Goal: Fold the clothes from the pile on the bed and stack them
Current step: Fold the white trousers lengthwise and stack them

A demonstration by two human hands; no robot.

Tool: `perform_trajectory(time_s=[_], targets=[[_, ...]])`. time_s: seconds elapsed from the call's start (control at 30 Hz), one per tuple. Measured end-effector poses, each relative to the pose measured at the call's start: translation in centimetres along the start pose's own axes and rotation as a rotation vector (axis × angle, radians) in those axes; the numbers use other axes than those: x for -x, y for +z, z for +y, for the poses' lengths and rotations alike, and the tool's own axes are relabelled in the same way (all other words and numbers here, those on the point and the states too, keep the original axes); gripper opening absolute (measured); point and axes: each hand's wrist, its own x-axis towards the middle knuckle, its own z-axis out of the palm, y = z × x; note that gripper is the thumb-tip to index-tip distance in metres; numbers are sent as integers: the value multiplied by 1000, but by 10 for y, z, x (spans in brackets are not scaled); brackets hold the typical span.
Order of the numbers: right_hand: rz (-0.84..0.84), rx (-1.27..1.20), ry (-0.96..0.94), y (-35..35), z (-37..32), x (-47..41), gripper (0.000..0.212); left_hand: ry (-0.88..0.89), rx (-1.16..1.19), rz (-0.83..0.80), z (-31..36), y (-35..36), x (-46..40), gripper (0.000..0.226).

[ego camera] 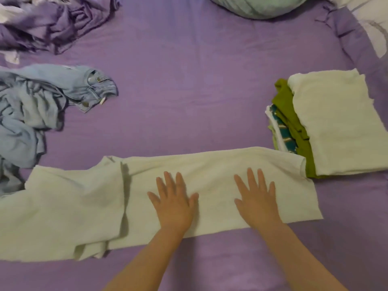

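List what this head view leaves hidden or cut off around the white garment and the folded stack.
- White garment: its left end runs off the frame's left edge.
- Folded stack: the lower pieces show only as edges under the top white piece; the right side is cut by the frame.
- Blue jeans: partly off the left edge and crumpled.
- Left hand and right hand: palms hidden, pressed flat on the garment.

Both hands, left (175, 203) and right (257, 201), flat on white garment (84, 211); folded stack (333, 124) right.
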Motion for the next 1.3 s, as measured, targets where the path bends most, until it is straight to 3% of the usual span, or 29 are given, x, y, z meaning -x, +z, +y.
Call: perform_trajectory(time_s=[0.13,0.3,0.37,0.47,0.5,0.63,0.77,0.87,0.97,1.03,1.1,1.2,1.3], targets=[[9,-57,-267,-10,-79,-20,58,-5,78,-19,-36,3,-4,76],[-115,-5,-173,-12,-95,-50,58,174,98,-108,-67,-5,-4,73],[-95,39,-136,-15,-106,-48,61,271,151,16,-80,-25,-4,66],[-26,90,-224,-21,-141,-46,60,367,41,378,-113,-63,-31,40],[-6,87,-278,-24,-153,-49,57,340,-18,385,-127,-78,-47,37],[79,36,-420,-35,-202,-75,51,155,-66,154,-172,-114,-110,37],[94,22,-520,-33,-242,-93,48,127,26,-51,-188,-109,-134,33],[180,-106,-413,-35,-258,-107,44,62,191,-46,-196,-108,-144,33],[273,-224,-324,-39,-267,-118,31,-14,351,-175,-208,-111,-150,39],[289,-280,-254,-43,-270,-124,27,15,418,-234,-217,-114,-153,28],[319,-302,-203,-44,-275,-130,24,43,482,-97,-224,-112,-159,12],[436,-234,-231,-42,-285,-129,19,51,342,176,-219,-101,-163,20],[553,-162,-349,-19,-285,-110,32,71,224,251,-208,-89,-165,23]])
